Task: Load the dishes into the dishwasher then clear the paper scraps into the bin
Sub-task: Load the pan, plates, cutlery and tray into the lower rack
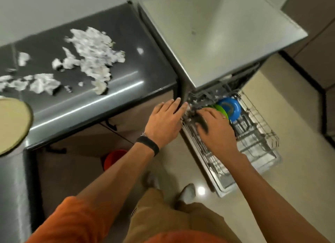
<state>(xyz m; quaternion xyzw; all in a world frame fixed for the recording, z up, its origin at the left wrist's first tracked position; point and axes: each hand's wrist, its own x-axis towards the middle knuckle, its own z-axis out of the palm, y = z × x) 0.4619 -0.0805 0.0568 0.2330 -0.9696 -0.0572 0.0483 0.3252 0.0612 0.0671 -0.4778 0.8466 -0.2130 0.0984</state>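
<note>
Head view, looking down.

Hands: your left hand [165, 121] is flat with straight fingers, tips touching the dark edge strip [183, 90] between counter and dishwasher. A black wristband [147, 145] sits on that wrist. Your right hand [215, 128] is spread, palm down, over the wire rack [259, 134]. Motion blur hides whether it touches the wires. Neither hand holds anything.

Materials: the dishwasher [217, 34], at 1 o'clock, has a flat top of brushed grey metal. The rack is thin grey wire in a grid, pulled out toward 4 o'clock. The counter [126, 90], at 10 o'clock, is dark, glossy and smooth, with a rounded front edge that catches light.

Surface and room: torn white paper scraps [90, 59] lie crumpled and scattered across the counter, blurred. The floor [290, 170] is pale and shiny. A round beige disc with a dark rim [12, 123] shows at 9 o'clock.

Containers: in the rack's far end, at 1 o'clock from your right hand, a round blue dish [230, 106] stands on edge. A green plate [220, 110] stands just beside it. A red tub [114, 158] sits on the floor under the counter, at 7 o'clock from your left hand; its contents cannot be seen.
</note>
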